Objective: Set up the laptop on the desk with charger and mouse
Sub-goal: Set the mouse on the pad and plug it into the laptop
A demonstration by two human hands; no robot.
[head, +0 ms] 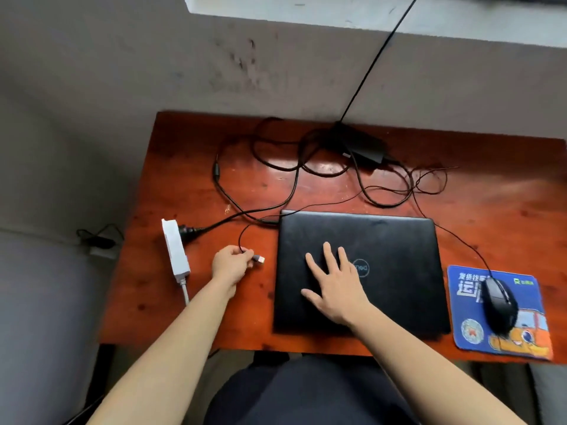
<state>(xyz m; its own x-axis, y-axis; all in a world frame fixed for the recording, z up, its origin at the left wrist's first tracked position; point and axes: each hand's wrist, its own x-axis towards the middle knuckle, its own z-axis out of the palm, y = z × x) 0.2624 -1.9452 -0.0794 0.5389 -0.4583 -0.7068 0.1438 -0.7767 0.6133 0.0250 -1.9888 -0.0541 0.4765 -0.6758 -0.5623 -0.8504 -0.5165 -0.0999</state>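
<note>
A closed black laptop (392,250) lies on the reddish wooden desk (190,191). My right hand (334,283) rests flat on its lid, fingers spread. My left hand (231,263) pinches a thin black cable just behind its USB plug (259,259), which points at the laptop's left edge a short gap away. That thin cable runs behind the laptop to the black mouse (500,305) on a blue mouse pad (466,302) at the right. The black charger brick (365,145) sits at the back, and one of its cables reaches the laptop's back left corner.
A white power strip (175,250) lies left of my left hand with a black plug in it. Loose black cables loop across the back of the desk. A grey wall stands behind, and a cable rises from the charger toward the window sill.
</note>
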